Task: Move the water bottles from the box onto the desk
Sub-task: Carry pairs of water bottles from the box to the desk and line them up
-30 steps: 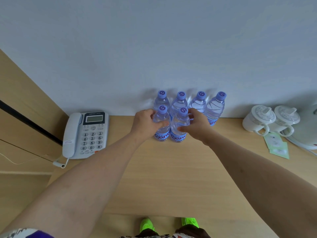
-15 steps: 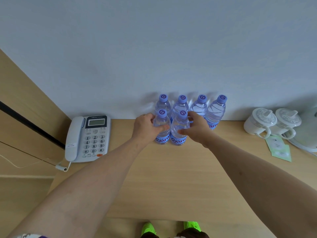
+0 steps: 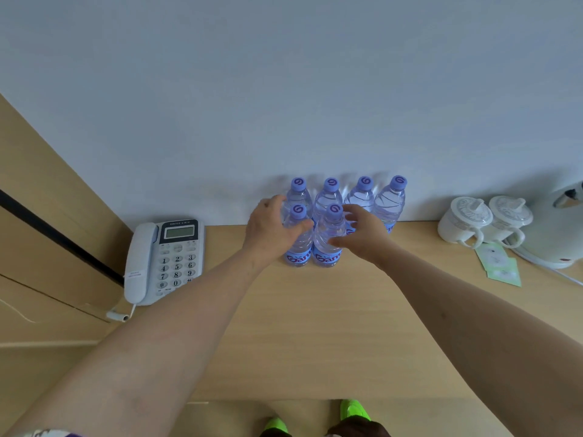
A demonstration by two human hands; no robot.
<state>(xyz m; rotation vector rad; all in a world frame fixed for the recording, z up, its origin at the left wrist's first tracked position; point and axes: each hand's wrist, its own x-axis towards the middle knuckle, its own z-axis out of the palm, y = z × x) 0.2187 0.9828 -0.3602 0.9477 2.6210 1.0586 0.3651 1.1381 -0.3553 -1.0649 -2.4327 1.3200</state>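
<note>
1. While both arms reach over the desk, the left hand wraps its fingers and thumb around the front-left water bottle.
2. Right hand is loosening, fingers spread beside the front-right water bottle, thumb touching it.
3. Four more bottles stand against the wall.
4. A telephone sits left; lidded white cups sit right.

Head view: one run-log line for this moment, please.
left hand grips front-left bottle | right hand loosening on front-right bottle | desk: six bottles
</note>
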